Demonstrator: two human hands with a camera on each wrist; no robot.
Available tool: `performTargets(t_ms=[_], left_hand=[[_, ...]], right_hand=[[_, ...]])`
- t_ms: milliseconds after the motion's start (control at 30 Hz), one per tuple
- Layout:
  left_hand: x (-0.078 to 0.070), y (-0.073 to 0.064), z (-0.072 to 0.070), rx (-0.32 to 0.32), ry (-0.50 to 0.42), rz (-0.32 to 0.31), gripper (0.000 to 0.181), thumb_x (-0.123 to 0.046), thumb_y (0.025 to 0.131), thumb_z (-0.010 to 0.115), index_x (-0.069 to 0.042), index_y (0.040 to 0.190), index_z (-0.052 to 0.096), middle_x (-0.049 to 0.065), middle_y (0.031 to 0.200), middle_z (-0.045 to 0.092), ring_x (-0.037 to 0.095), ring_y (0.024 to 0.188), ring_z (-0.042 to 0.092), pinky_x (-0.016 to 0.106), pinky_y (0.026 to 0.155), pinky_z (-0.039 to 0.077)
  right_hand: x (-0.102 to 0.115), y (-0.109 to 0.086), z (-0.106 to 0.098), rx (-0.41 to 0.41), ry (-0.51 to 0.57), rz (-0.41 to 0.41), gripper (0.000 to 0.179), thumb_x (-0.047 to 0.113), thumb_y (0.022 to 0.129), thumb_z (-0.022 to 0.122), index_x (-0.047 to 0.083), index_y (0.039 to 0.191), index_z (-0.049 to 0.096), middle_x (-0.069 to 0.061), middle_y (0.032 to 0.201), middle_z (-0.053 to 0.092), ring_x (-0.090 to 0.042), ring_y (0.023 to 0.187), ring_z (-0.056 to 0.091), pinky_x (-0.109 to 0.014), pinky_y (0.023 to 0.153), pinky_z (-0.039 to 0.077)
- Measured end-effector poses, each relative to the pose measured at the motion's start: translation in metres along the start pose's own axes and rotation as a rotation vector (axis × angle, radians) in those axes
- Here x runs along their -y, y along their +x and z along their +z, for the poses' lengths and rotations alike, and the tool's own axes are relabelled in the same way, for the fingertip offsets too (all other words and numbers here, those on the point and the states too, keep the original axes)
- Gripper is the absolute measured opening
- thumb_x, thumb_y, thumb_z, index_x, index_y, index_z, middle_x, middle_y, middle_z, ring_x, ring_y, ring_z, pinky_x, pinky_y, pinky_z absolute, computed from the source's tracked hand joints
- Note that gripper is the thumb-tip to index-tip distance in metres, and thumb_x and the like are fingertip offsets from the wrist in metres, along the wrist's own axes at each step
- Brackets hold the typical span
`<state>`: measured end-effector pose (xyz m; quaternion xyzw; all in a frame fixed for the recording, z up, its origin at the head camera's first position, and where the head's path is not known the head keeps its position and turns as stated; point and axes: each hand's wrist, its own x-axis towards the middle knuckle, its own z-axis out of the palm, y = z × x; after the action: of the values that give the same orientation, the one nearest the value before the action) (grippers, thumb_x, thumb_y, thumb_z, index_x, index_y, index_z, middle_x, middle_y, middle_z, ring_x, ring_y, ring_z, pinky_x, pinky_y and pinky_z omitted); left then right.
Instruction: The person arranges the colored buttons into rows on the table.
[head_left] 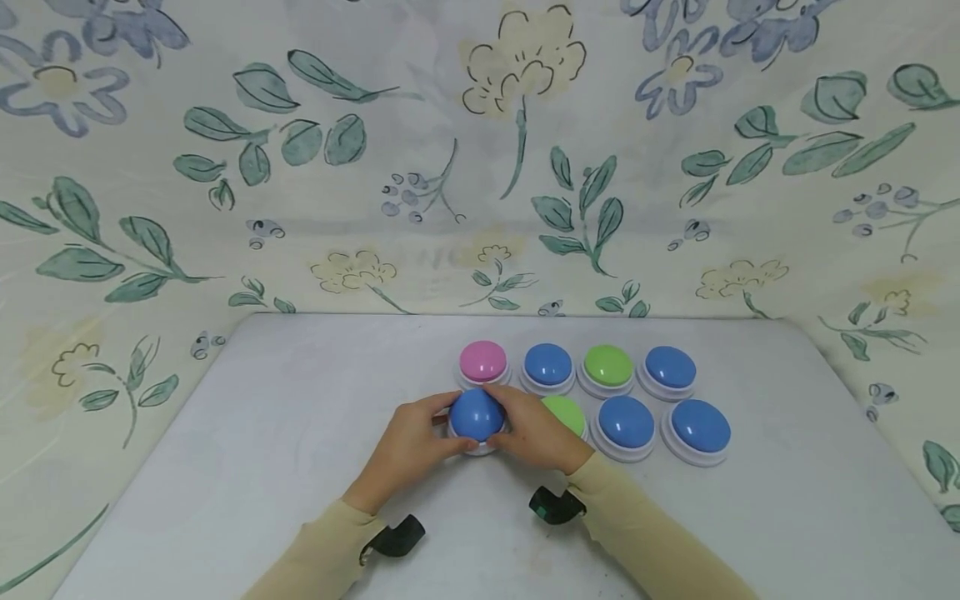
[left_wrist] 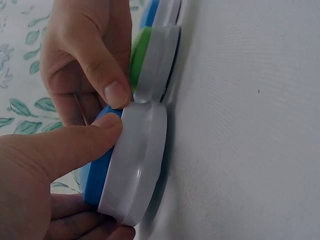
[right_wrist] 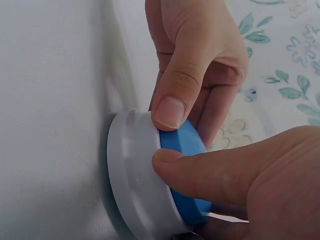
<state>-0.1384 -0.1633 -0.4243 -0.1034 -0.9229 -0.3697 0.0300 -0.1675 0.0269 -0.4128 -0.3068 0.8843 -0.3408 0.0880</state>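
Note:
A blue push button (head_left: 476, 415) with a domed top and a white round base stands at the left end of the front row. My left hand (head_left: 411, 442) grips it from the left, thumb along the near side. From the right, my right hand (head_left: 542, 429) holds the same button, its thumb near the left one. In the left wrist view both thumbs press where the blue dome meets the white base (left_wrist: 135, 160). The base is at the table surface; whether it fully touches cannot be told. Beside my right hand, a green button (head_left: 564, 412) is partly hidden.
Behind, a row holds a pink button (head_left: 483, 360), a blue one (head_left: 548, 365), a green one (head_left: 607, 366) and another blue one (head_left: 670, 367). Two blue buttons (head_left: 626, 422) continue the front row rightward. Flowered cloth (head_left: 480, 167) encloses the white table (head_left: 300, 375) behind and at the sides.

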Motion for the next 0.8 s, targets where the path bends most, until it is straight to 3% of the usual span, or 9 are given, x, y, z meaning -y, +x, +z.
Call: performTargets(t_ms=[800], left_hand=[[0.0047, 0.0005, 0.0041, 0.022, -0.027, -0.021, 0.068, -0.028, 0.069, 0.082, -0.006, 0.127, 0.056, 0.008, 0.123, 0.06, 0.021, 0.103, 0.062, 0.036, 0.089, 0.05]], right_hand=[[0.0021, -0.0006, 0.0003, 0.039, -0.006, 0.015, 0.066, 0.004, 0.085, 0.063, -0.004, 0.142, 0.029, -0.018, 0.142, 0.039, -0.029, 0.129, 0.04, -0.041, 0.104, 0.036]])
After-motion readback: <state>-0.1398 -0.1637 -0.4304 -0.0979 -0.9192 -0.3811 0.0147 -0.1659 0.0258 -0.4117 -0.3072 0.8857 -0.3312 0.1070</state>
